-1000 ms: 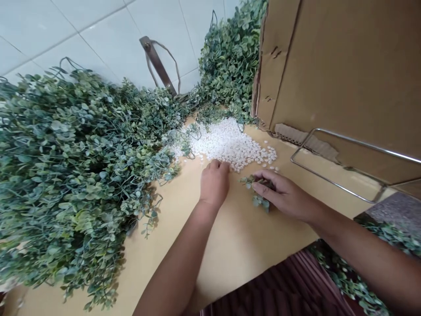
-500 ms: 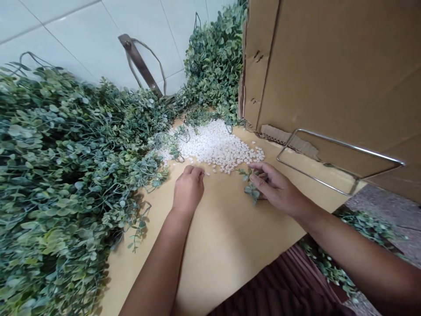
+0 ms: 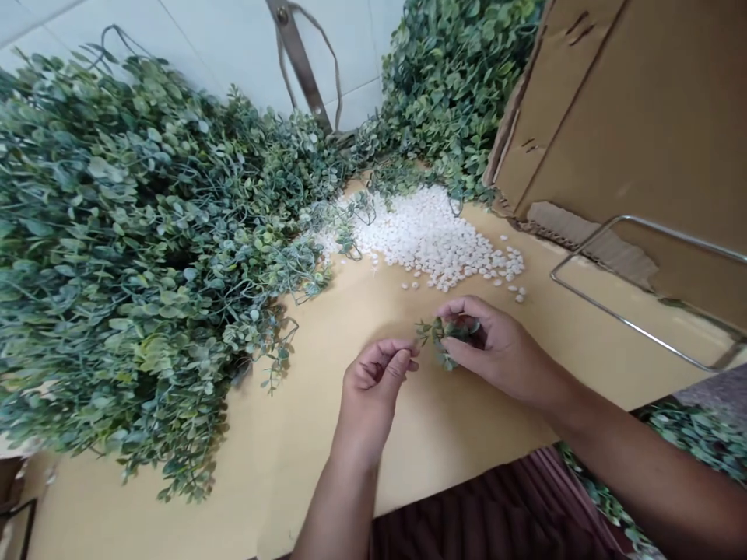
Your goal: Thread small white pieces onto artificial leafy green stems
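Steering from afar, I have the right hand (image 3: 505, 348) gripping a green sprig (image 3: 437, 333) over the tan surface (image 3: 280, 443), near the white pieces (image 3: 429, 237). The left hand (image 3: 373, 385) is pinched just beside it; on what, I can't tell. This looks like fine fingertip work; the next move seems to need a steady sprig.

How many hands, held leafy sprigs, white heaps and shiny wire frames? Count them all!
Bare left hand and bare right hand: 2
Held green leafy sprig: 1
Heap of small white rounded pieces: 1
Shiny silver metal wire frame: 1
Total: 5
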The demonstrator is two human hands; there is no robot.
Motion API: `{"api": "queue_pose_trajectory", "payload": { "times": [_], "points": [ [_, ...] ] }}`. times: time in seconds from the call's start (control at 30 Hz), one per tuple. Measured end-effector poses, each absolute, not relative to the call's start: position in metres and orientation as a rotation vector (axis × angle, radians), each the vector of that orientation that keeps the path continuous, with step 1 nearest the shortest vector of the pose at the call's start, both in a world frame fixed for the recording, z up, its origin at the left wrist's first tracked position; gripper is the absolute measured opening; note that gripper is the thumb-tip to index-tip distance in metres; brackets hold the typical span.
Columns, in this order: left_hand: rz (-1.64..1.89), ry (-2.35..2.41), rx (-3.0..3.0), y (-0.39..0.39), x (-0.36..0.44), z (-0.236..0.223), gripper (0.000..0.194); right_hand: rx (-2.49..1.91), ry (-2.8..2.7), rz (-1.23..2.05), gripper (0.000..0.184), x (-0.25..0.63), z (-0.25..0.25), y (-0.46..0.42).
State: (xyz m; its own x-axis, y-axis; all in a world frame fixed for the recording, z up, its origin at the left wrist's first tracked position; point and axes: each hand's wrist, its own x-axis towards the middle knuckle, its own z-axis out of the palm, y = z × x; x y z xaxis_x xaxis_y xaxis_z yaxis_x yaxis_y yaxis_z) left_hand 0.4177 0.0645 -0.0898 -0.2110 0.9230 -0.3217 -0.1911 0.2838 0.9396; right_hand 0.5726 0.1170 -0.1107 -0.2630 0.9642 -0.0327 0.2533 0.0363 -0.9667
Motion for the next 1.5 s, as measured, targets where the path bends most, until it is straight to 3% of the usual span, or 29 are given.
{"api": "queue_pose_trajectory", "payload": {
  "times": [0.23,0.5,0.73,0.8,0.9,1.13,1.5],
  "points": [
    [1.291,1.432,0.676,0.066,0.413,-0.101,0.015,-1.106,-1.700,1.332,0.029,0.564,-0.112,0.108],
    [1.337,1.489,0.682,0.066,0.408,-0.103,0.023,-1.064,-1.761,1.262,0.009,0.566,-0.110,0.109],
    [1.349,1.461,0.670,0.066,0.408,-0.101,0.021,-1.207,-1.785,1.269,0.025,0.556,-0.106,0.110],
    [1.356,1.445,0.644,0.065,0.408,-0.102,0.021,-1.243,-1.817,1.281,0.020,0.555,-0.107,0.111],
    [1.364,1.429,0.616,0.065,0.405,-0.103,0.021,-1.202,-1.932,1.194,0.009,0.554,-0.109,0.113],
    [1.334,1.440,0.621,0.063,0.403,-0.101,0.016,-1.104,-2.058,0.930,0.009,0.554,-0.112,0.112],
    [1.326,1.413,0.588,0.064,0.402,-0.099,0.014,-1.182,-1.955,1.102,0.009,0.542,-0.102,0.105]
  ]
}}
